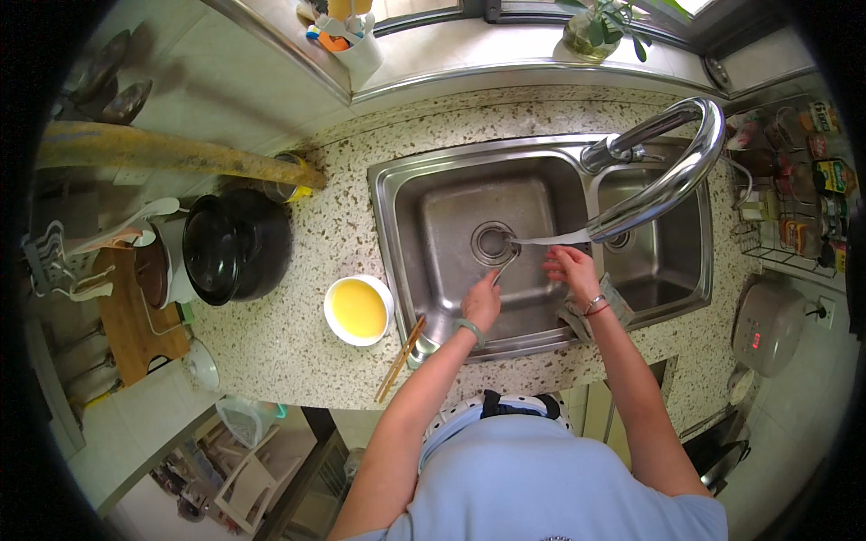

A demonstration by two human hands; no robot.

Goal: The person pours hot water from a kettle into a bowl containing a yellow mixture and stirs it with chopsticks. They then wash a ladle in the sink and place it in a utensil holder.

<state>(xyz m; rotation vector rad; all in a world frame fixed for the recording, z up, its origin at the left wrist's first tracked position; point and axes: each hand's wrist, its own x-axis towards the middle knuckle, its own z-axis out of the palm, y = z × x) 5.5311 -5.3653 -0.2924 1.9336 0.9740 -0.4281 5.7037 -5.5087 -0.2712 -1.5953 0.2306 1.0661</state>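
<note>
My left hand (481,304) is closed around a slim metal utensil (508,264), held over the large basin of the steel sink (433,261). Its far end reaches toward the drain (492,242); I cannot make out what kind it is. Water (546,240) runs from the curved chrome faucet (663,194) toward that drain. Just beside the stream, my right hand (570,267) has its fingers loosely bent and apart, with nothing visible in them. A greyish cloth (616,302) lies by the basin divider, partly behind my right wrist.
Left of the sink stand a white bowl of yellow liquid (358,309) and a black lidded pot (239,248). Wooden chopsticks (400,361) rest by the sink's front left corner. A wire rack of jars (794,198) is at the right; a yellow pipe (180,151) crosses the left.
</note>
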